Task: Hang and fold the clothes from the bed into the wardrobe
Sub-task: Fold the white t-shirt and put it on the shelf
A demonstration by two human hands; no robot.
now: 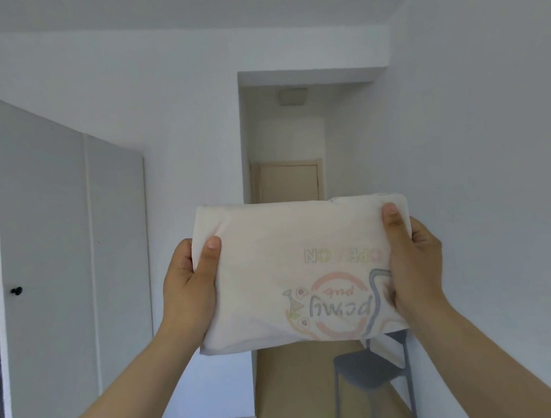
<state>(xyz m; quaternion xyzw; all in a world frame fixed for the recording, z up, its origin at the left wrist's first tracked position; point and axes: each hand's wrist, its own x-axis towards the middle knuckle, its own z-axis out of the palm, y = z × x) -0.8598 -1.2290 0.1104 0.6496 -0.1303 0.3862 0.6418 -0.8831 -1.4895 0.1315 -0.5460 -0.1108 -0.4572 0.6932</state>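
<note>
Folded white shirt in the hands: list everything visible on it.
The folded shirt is soft white or cream fabric, folded into a flat, fairly neat rectangle, held up in mid-air, long side across the view. Its faded print reads upside down: outlined letters, a pinkish ring, script text, a small cocktail glass. The left hand grips its left edge, the right hand its right edge, thumbs on top, other fingers hidden beneath. Nothing else touches it.

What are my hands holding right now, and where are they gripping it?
A folded white T-shirt: left hand grips its left edge, right hand its right edge.
</note>
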